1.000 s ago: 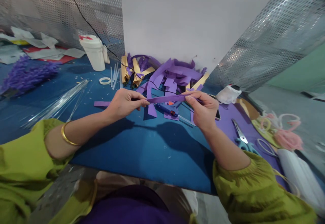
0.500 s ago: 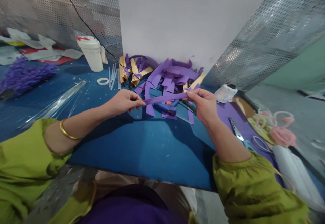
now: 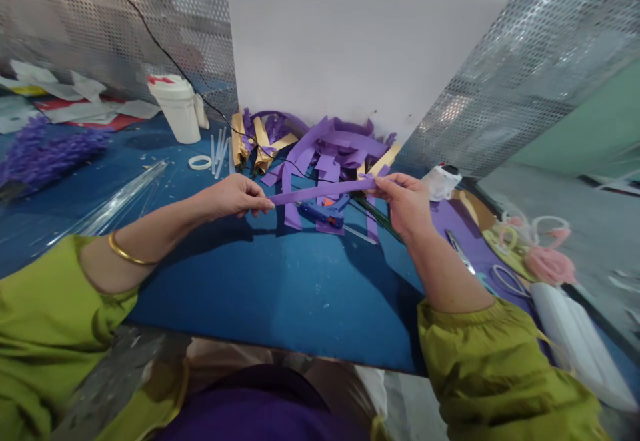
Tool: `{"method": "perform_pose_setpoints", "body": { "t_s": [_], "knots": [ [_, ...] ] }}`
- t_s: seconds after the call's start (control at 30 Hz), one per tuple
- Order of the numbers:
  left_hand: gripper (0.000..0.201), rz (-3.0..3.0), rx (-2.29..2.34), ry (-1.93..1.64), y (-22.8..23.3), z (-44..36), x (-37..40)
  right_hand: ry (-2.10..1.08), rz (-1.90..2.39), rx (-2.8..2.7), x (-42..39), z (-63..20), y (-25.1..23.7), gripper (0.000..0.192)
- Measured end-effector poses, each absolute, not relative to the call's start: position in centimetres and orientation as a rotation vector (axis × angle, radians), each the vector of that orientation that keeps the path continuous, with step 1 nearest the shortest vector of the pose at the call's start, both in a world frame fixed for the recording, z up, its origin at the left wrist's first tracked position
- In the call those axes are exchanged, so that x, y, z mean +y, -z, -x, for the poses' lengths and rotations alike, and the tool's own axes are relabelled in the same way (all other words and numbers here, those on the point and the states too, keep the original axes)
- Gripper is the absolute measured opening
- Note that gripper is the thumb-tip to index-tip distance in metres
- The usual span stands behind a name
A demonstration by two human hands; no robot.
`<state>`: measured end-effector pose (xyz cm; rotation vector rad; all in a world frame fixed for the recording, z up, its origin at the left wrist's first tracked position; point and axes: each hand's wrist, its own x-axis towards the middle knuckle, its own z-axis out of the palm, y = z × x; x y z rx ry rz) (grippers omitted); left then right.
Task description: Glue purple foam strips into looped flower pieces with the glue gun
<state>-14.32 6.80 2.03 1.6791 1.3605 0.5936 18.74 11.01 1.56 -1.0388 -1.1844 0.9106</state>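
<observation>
Closest to me are two puffy yellow-green sleeves (image 3: 500, 361), both cut off by the frame, plus one thin gold bangle (image 3: 131, 255) on the left wrist. Past those, both hands are pinched narrow on the same thing: the left hand (image 3: 245, 197) has one end of a long, thin, matte purple strip (image 3: 320, 193) between thumb and fingers, and the right hand (image 3: 403, 201) grips the other. Just the one strip, pulled pretty straight, tilted slightly up to the right, and held above the blue counter (image 3: 280, 294). Its tips disappear into the fingers, and on the right it kinda blends with the purple stuff behind.

Right behind it is one blue plastic glue gun (image 3: 315, 213), partly covered by the strip. Off to the right, one pair of metal-bladed scissors (image 3: 460, 252) is pretty blurry.

Farther back there's a messy pile of wide purple strips (image 3: 310, 151), too tangled to count. Left of it I see two tan paper-wrapped bunches (image 3: 263, 151); a tan piece on the right may be a third, but it's half hidden. Then at least four translucent sticks (image 3: 220, 154), one pale tape ring (image 3: 200, 163), one white lidded bin (image 3: 177, 111), and at the very back one big white board (image 3: 350, 41), its top cut off.
</observation>
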Motion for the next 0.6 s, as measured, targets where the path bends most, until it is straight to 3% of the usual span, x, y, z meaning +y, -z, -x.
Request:
{"method": "perform_pose_setpoints", "body": {
  "t_s": [0.23, 0.6],
  "knots": [
    [0.026, -1.715, 1.28, -0.311, -1.7, 17.0, 8.4, -0.853, 1.065, -1.126, 11.7, -19.3, -1.2, 0.015],
    [0.029, -1.794, 1.32, -0.244, -1.4, 18.5, 9.3, -0.813, 1.075, -1.013, 12.1, -19.9, -1.2, 0.018]
  ]
}}
